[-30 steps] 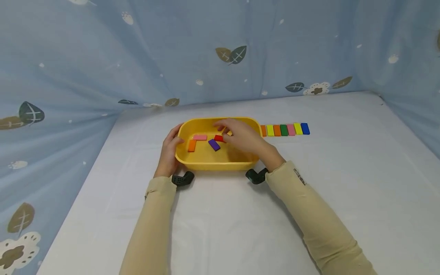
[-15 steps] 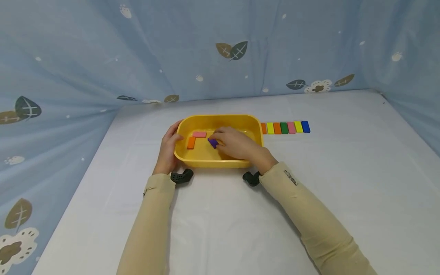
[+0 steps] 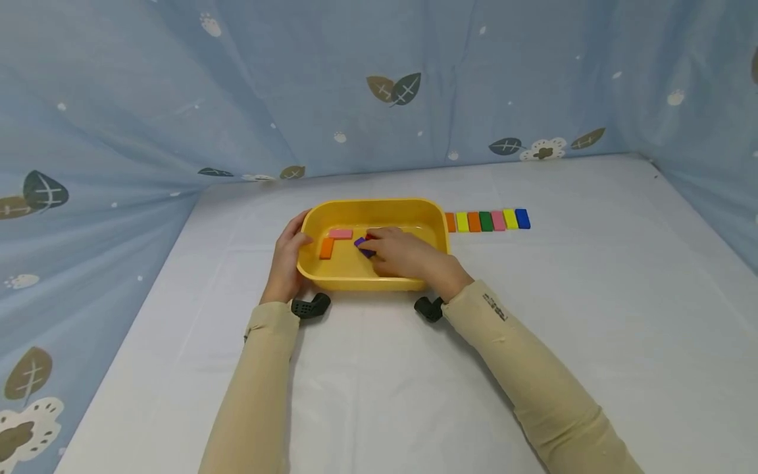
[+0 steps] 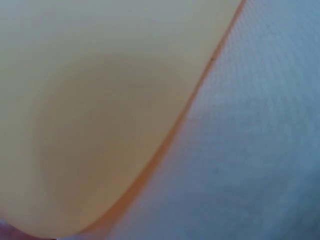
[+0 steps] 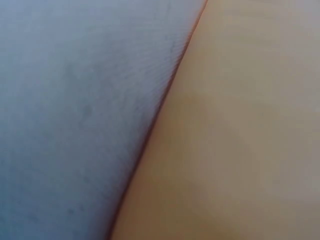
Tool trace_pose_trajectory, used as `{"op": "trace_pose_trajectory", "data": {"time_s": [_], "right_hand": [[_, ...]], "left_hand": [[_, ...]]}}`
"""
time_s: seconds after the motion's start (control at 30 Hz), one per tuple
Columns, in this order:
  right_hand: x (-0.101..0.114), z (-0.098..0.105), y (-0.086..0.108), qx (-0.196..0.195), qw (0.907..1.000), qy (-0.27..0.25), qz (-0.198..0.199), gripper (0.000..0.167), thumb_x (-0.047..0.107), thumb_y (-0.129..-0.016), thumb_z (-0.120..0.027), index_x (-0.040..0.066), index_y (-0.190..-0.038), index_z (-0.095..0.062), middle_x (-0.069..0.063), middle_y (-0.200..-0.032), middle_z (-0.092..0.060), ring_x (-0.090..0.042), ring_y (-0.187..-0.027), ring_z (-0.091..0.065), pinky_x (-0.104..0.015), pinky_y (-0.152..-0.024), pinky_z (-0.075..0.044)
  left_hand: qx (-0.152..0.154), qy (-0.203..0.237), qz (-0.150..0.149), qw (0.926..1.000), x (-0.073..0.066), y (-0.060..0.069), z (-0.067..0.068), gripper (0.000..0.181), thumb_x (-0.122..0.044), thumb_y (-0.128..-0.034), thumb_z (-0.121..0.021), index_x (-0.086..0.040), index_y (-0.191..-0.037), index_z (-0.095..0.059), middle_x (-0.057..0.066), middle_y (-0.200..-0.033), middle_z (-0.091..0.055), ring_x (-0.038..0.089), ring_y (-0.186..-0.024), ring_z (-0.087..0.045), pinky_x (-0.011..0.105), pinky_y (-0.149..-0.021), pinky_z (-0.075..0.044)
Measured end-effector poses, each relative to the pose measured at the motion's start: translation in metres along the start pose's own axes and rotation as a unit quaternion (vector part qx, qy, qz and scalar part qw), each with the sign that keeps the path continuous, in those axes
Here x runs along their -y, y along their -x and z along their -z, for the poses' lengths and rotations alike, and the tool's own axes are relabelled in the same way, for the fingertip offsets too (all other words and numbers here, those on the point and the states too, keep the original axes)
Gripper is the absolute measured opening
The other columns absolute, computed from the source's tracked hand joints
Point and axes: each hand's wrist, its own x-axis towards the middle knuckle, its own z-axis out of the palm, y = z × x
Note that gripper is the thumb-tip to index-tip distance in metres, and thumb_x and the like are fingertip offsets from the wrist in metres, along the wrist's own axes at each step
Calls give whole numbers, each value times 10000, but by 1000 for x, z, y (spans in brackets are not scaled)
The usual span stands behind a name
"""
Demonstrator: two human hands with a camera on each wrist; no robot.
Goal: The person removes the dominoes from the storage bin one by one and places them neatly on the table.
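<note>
A yellow plastic tub (image 3: 373, 284) sits on the white table, and its outer wall fills much of both wrist views. My left hand (image 3: 287, 258) holds the tub's left end, thumb over the rim and fingers outside. Inside the tub, my right hand (image 3: 408, 253) pinches a purple block (image 3: 359, 243), one finger lying across it. A red block (image 3: 370, 236) shows just behind those fingers, mostly hidden. To the left on the tub's floor lie a pink block (image 3: 340, 234) and an orange block (image 3: 326, 248). Neither wrist view shows the fingers' contact.
Right of the tub, a row of several coloured blocks (image 3: 486, 221) lies side by side, ending in a blue block (image 3: 522, 218). A blue patterned cloth (image 3: 331, 85) hangs behind the white table (image 3: 367, 382). Dark wrist devices (image 3: 311, 307) sit near the tub's front edge.
My right hand has moved down and left from the red block to the purple block, which is now partly covered. The left hand keeps its hold on the tub.
</note>
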Motion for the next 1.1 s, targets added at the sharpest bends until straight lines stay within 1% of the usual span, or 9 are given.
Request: {"op": "trace_pose_trajectory", "data": {"time_s": [0.1,0.27,0.37,0.5,0.6,0.7,0.77,0.9,1.1], "right_hand": [[1,0,0,-78,9999,82,82,442,183,-871,-462,179,-1313,-461,-108,-1394,-318,-273,-1274,-272,-387,-1053,-215],[3,-2,-2,130,9997,98,178,508,231,-878,-500,157,-1365,-375,-74,-1458,-208,-245,-1338,-134,-399,-1064,-179],[4,-2,-2,294,9992,137,229,548,281,-882,-525,144,-1380,-345,-28,-1466,-195,-214,-1348,-85,-379,-1068,-172],[5,-2,-3,324,9986,249,338,510,276,-885,-523,127,-1354,-391,-10,-1446,-251,-188,-1338,-144,-338,-1067,-182],[4,-2,-3,11,9986,344,395,411,215,-887,-519,129,-1288,-489,-33,-1393,-353,-217,-1281,-275,-326,-1046,-239],[4,-2,-3,-304,9982,403,315,349,193,-872,-543,159,-1219,-559,-35,-1298,-448,-219,-1172,-367,-308,-997,-312],[3,-2,-3,-387,9983,406,173,332,208,-858,-569,190,-1189,-581,-16,-1234,-480,-205,-1110,-386,-298,-957,-346],[3,-1,-2,-342,9988,359,-27,326,228,-833,-606,219,-1158,-597,-10,-1153,-488,-190,-1034,-401,-294,-886,-386],[4,0,1,-231,9988,268,-339,362,248,-826,-601,217,-1186,-571,-15,-1160,-465,-174,-1008,-402,-288,-854,-400]], "left_hand": [[-6,13,42,10000,0,0,1,519,-55,-823,-372,-201,-1317,-429,-54,-1328,-395,159,-1174,-386,309,-995,-330],[-41,-70,67,9999,0,1,3,511,-59,-830,-371,-211,-1316,-426,-58,-1332,-390,158,-1178,-380,308,-1002,-321],[-40,-104,59,9999,0,1,3,510,-65,-832,-370,-214,-1317,-424,-61,-1334,-386,155,-1181,-377,302,-1004,-318],[-48,-104,89,9999,0,2,3,515,-69,-830,-372,-217,-1322,-419,-65,-1339,-381,151,-1188,-371,296,-1006,-314],[-40,-96,102,9999,0,2,3,518,-69,-830,-373,-215,-1325,-417,-63,-1343,-378,150,-1193,-367,294,-1007,-312],[-38,-95,84,9999,-1,1,3,517,-67,-829,-372,-213,-1323,-420,-58,-1341,-381,154,-1191,-370,297,-1004,-317],[-26,-87,74,9999,-1,1,3,516,-69,-830,-372,-216,-1322,-422,-58,-1340,-381,156,-1188,-372,297,-1002,-320],[8,-38,70,10000,0,0,3,512,-70,-833,-373,-224,-1318,-428,-60,-1337,-383,156,-1185,-375,297,-999,-324],[27,-77,86,9999,2,-1,2,507,-80,-836,-377,-235,-1315,-431,-69,-1337,-383,152,-1189,-372,295,-999,-323]]}}
